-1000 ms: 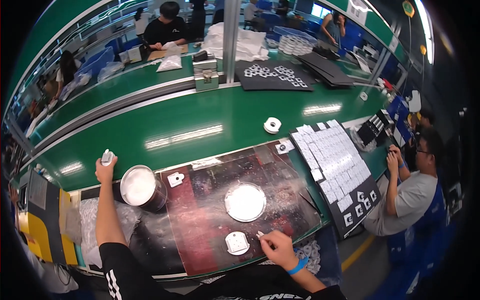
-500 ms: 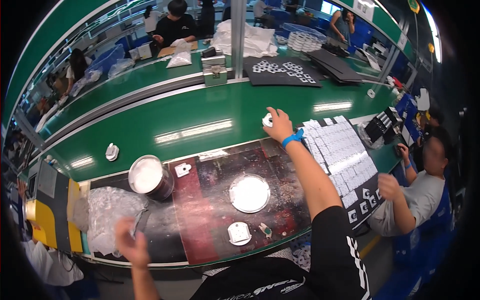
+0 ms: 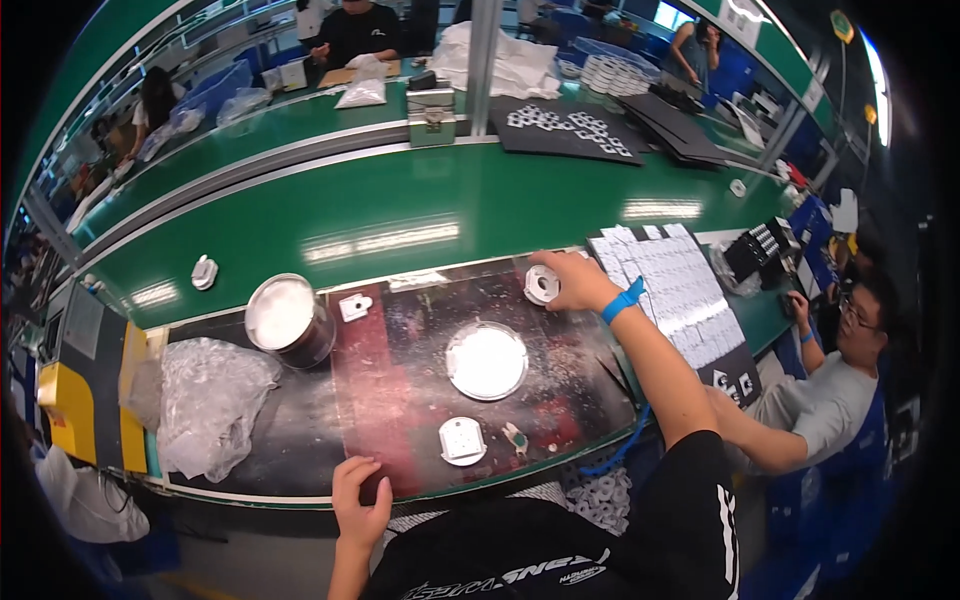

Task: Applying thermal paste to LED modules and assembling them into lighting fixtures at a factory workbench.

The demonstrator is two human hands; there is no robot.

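Observation:
My right hand (image 3: 575,281), wearing a blue wristband, grips a white round plastic part (image 3: 541,286) with a dark hole in it, over the far edge of the dark worn mat (image 3: 420,335). Fingers apart, my left hand (image 3: 362,502) hovers empty at the near edge of the table. Between the hands lies a bright white round disc (image 3: 487,360) in a clear rim. Closer to me are a white rounded plate (image 3: 462,441) and a small tan-and-green piece (image 3: 515,438). A flat white piece with a hole (image 3: 355,307) lies farther left.
A tub of white material (image 3: 285,318), a clear plastic bag (image 3: 210,400) and a yellow-grey machine (image 3: 90,400) stand left. Another white part (image 3: 204,272) rests on the green surface. At right, a black board bears white squares (image 3: 670,290); a co-worker's arm (image 3: 750,435) reaches beside it.
My right hand has brought the white round part nearer, from the green surface to the mat's edge. My left hand has moved right, away from the plastic bag. The co-worker's arm has shifted.

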